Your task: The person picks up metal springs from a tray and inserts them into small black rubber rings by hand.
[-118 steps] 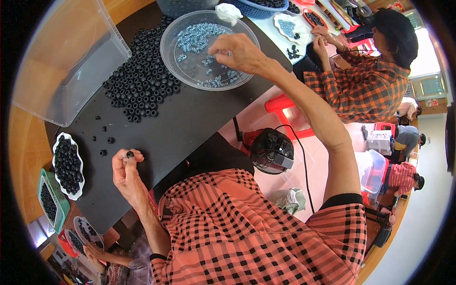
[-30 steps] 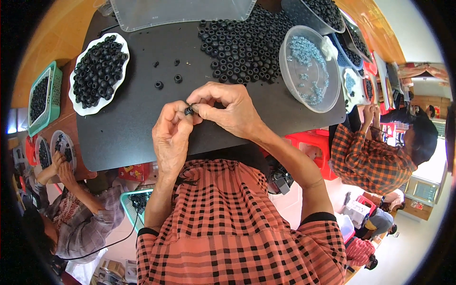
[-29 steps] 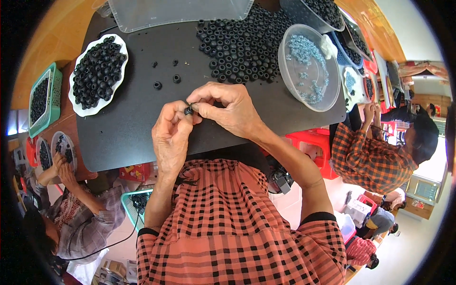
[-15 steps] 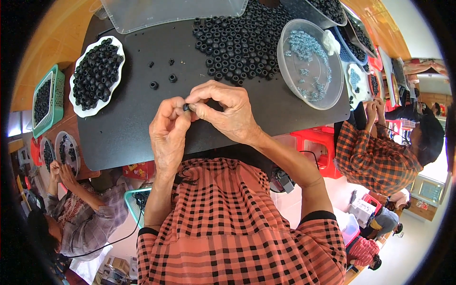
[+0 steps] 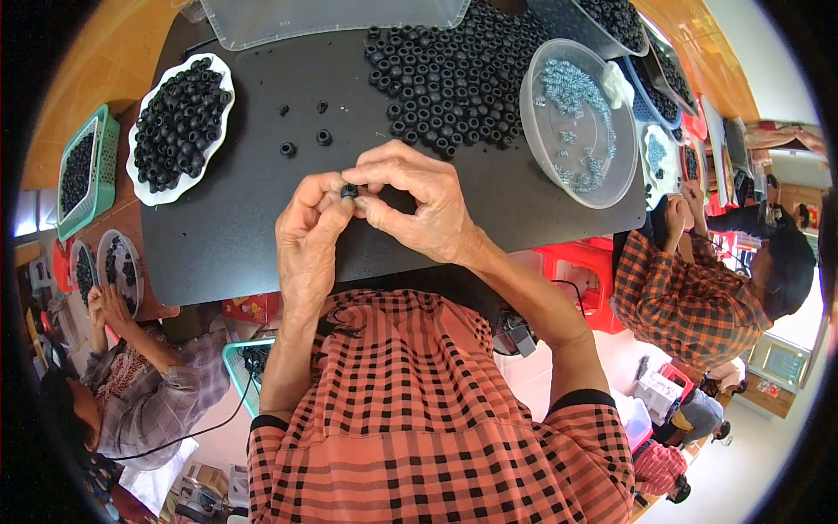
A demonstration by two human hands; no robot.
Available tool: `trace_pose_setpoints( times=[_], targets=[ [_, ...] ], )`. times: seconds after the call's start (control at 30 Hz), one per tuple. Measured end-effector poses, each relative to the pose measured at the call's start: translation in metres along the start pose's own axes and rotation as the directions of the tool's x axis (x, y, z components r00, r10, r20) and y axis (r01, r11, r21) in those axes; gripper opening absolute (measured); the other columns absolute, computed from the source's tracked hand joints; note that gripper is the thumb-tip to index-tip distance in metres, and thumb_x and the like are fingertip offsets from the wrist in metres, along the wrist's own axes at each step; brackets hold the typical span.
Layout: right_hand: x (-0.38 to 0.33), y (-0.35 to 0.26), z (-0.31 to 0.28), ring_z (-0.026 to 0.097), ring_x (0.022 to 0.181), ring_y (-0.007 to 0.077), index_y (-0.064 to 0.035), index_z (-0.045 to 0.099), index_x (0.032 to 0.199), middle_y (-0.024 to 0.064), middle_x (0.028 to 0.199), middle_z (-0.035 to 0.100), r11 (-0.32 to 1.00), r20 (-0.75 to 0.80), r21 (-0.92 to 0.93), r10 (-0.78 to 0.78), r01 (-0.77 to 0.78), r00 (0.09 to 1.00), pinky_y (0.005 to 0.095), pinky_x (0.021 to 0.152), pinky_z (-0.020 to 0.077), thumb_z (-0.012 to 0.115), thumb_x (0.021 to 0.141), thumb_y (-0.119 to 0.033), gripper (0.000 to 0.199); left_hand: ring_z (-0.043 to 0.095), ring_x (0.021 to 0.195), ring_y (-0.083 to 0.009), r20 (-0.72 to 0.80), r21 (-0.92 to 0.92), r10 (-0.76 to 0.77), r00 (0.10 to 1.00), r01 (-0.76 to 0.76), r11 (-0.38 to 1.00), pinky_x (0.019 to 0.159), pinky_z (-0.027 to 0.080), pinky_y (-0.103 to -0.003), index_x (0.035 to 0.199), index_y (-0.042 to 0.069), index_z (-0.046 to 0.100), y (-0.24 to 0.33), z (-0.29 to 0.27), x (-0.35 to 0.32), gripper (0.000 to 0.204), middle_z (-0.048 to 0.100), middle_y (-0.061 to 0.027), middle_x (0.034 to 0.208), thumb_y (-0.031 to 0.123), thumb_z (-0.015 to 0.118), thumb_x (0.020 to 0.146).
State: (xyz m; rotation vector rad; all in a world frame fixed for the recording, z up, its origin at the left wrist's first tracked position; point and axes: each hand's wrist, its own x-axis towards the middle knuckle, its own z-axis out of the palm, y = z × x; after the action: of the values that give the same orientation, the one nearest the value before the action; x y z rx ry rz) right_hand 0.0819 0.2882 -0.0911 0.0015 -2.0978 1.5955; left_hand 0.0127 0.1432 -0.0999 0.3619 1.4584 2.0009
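1. The small black ring sits pinched between the fingertips of both hands, held just above the black mat, near the mat's front edge.
2. The left hand curls around the ring from below, thumb and forefinger closed on it; the right hand presses in from the other side, its thumb and first fingers pinching the same piece.
3. Since a second ago the hands have barely shifted: both stay joined on the ring at the same spot over the mat, so the fitting of this one piece looks, to my judgement, still in hand.
4. Behind the hands on the mat lie a few loose rings, then the big heap of black rings.
5. At the mat's right end stands a clear round bowl with small grey parts; at its left end, a white scalloped dish full of black rings.
6. The mat between hands and heap is bare, giving reach forward; co-workers sit off both ends.
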Motion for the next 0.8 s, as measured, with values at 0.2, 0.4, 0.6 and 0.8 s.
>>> trace_pose_setpoints(
  times=[0.2, 0.4, 0.6, 0.8],
  targets=[
    [0.006, 0.001, 0.002, 0.059, 0.077, 0.0186, -0.0047, 0.066, 0.1, 0.0061, 0.09, 0.06, 0.972, -0.008, -0.143, -0.187, 0.184, 0.982, 0.0275, 0.066, 0.05, 0.07, 0.064, 0.007, 0.038, 0.063, 0.091, -0.0146, 0.13, -0.153, -0.106, 0.986, 0.125, 0.98, 0.084, 0.05, -0.027, 0.104, -0.002, 0.059, 0.009, -0.005, 0.007, 0.016, 0.066, -0.0124, 0.097, 0.0, 0.048, 0.092],
    [0.007, 0.006, 0.007, 0.056, 0.075, 0.0202, -0.0029, 0.065, 0.097, 0.0064, 0.088, 0.059, 0.938, -0.013, -0.253, -0.246, 0.235, 0.969, 0.0304, 0.063, 0.0479, 0.072, 0.06, 0.007, 0.039, 0.063, 0.09, -0.0165, 0.159, -0.231, -0.148, 0.976, 0.183, 0.956, 0.084, 0.051, -0.029, 0.103, -0.003, 0.059, 0.008, -0.009, 0.009, 0.017, 0.065, -0.0136, 0.095, 0.001, 0.047, 0.091],
    [0.01, 0.007, 0.008, 0.058, 0.076, 0.018, -0.0021, 0.066, 0.097, 0.0081, 0.09, 0.063, 0.928, 0.01, -0.266, -0.267, 0.26, 0.964, 0.0285, 0.062, 0.0479, 0.072, 0.06, 0.007, 0.038, 0.064, 0.088, -0.0174, 0.241, -0.245, -0.182, 0.953, 0.241, 0.939, 0.084, 0.051, -0.029, 0.102, -0.005, 0.059, 0.016, -0.011, 0.014, 0.018, 0.065, -0.014, 0.094, 0.001, 0.046, 0.09],
    [0.012, 0.004, 0.005, 0.058, 0.081, 0.0201, -0.0033, 0.065, 0.102, 0.0078, 0.091, 0.059, 0.97, 0.062, -0.169, -0.166, 0.175, 0.984, 0.0292, 0.068, 0.05, 0.07, 0.064, 0.004, 0.039, 0.063, 0.082, -0.0131, 0.139, -0.127, -0.148, 0.979, 0.166, 0.978, 0.077, 0.051, -0.025, 0.099, -0.004, 0.059, 0.014, -0.012, 0.011, 0.014, 0.065, -0.0093, 0.089, -0.001, 0.049, 0.09]
  ],
)
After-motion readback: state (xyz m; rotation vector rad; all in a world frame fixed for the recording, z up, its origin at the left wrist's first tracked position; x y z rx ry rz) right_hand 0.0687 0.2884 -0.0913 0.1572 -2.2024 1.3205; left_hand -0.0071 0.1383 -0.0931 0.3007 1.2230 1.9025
